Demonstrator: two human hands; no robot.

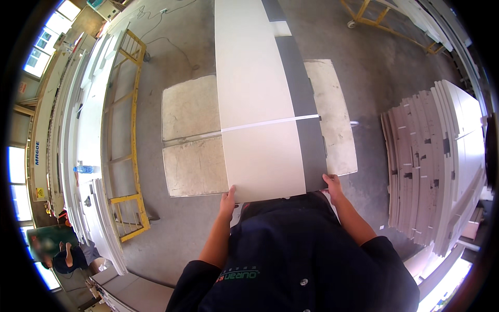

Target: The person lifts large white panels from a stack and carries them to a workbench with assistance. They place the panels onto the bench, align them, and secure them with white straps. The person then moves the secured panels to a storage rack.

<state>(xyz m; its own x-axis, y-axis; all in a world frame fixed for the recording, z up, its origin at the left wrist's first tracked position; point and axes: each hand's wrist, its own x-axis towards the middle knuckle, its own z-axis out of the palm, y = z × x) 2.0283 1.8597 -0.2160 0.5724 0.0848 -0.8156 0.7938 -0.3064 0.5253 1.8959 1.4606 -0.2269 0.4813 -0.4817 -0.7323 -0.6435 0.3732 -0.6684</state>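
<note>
A long white panel stretches away from my body, lying over a dark grey panel that shows along its right side. A narrow white strap crosses both. My left hand grips the near left corner of the white panel, thumb at the edge and the other fingers mostly hidden. At the near right corner, my right hand is closed on the edge of the grey panel, its underside fingers out of sight. Worn pale boards lie underneath, showing on both sides.
On the left stands a yellow metal cart beside long white panels. Stacked panels rise on the right. Another yellow wheeled frame is at the far right. A person is at the lower left. A cable trails over the floor.
</note>
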